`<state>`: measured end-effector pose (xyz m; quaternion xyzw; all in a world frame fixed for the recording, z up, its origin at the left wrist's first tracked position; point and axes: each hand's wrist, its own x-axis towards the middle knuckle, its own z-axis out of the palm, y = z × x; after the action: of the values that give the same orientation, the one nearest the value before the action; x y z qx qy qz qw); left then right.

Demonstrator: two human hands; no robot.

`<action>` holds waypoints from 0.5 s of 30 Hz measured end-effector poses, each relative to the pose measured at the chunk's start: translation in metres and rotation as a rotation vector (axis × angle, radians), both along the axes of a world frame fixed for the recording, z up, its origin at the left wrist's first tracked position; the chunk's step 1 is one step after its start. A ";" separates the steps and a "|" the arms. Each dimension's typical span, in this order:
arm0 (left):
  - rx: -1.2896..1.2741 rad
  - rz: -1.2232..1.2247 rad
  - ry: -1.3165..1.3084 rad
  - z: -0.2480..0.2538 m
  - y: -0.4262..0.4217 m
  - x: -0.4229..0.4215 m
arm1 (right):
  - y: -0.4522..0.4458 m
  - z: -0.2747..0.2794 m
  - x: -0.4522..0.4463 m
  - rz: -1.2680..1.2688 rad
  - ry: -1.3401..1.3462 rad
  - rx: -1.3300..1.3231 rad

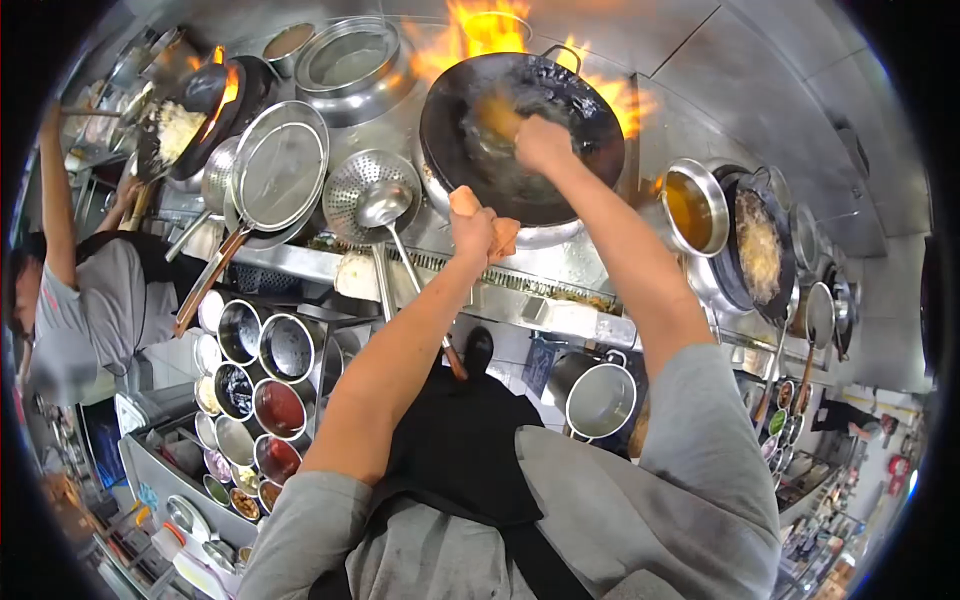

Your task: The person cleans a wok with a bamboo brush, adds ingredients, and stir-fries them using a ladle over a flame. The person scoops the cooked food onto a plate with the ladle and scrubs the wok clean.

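Note:
A large black wok sits over the burner, with flames rising behind its far rim. My left hand is closed around a folded orange cloth at the wok's near left edge. The cloth hides whatever part of the wok lies beneath it. Over the inside of the wok, my right hand is closed on a tan, brush-like thing. Motion smears that thing, so its exact kind is unclear. Dark, wet-looking liquid shines in the bottom of the wok.
Left of the wok rest a perforated skimmer, a ladle and a mesh strainer. A pot of amber liquid stands at right. Several sauce containers line the lower left. Another person cooks at far left.

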<state>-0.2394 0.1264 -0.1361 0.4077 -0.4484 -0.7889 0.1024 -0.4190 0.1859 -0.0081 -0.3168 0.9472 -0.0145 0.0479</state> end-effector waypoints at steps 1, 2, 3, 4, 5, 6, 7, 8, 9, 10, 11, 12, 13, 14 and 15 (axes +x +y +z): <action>0.008 0.002 0.027 0.019 -0.002 0.003 | 0.012 -0.004 0.017 0.097 0.022 0.066; 0.016 0.003 0.050 0.030 -0.004 0.008 | 0.029 -0.007 0.035 0.191 0.040 0.133; -0.059 -0.032 0.071 0.015 -0.013 0.012 | 0.054 0.011 0.055 0.208 -0.013 0.081; -0.072 -0.031 0.071 0.022 -0.020 0.019 | 0.082 0.038 0.072 0.224 -0.067 0.029; -0.126 -0.044 0.031 0.032 -0.023 0.027 | 0.109 0.058 0.082 0.153 -0.108 0.018; -0.178 -0.059 -0.011 0.039 -0.025 0.036 | 0.137 0.068 0.091 0.079 -0.153 0.009; -0.271 -0.070 -0.027 0.036 -0.029 0.046 | 0.170 0.064 0.102 0.048 -0.089 -0.113; -0.279 -0.083 -0.030 0.039 -0.033 0.055 | 0.200 0.056 0.110 0.010 -0.027 -0.234; -0.308 -0.096 -0.010 0.047 -0.035 0.063 | 0.227 0.040 0.113 -0.007 -0.034 -0.238; -0.334 -0.111 0.009 0.056 -0.034 0.070 | 0.252 0.018 0.116 -0.125 -0.272 -0.523; -0.344 -0.118 0.036 0.071 -0.031 0.075 | 0.272 0.001 0.126 -0.249 -0.507 -0.808; -0.355 -0.128 0.065 0.093 -0.024 0.078 | 0.288 -0.008 0.139 -0.276 -0.509 -0.814; -0.284 -0.072 0.077 0.121 -0.013 0.078 | 0.300 -0.013 0.151 -0.467 -0.983 -1.172; -0.321 -0.173 0.035 0.120 -0.021 0.075 | 0.309 -0.015 0.161 -0.643 -1.466 -1.521; -0.366 -0.167 0.072 0.114 -0.025 0.068 | 0.310 -0.009 0.172 -0.618 -1.590 -1.660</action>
<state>-0.1710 0.1017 -0.0218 0.3152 -0.6126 -0.7139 0.1251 -0.2472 0.4959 -0.0176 0.0885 0.3891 -0.8268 0.3965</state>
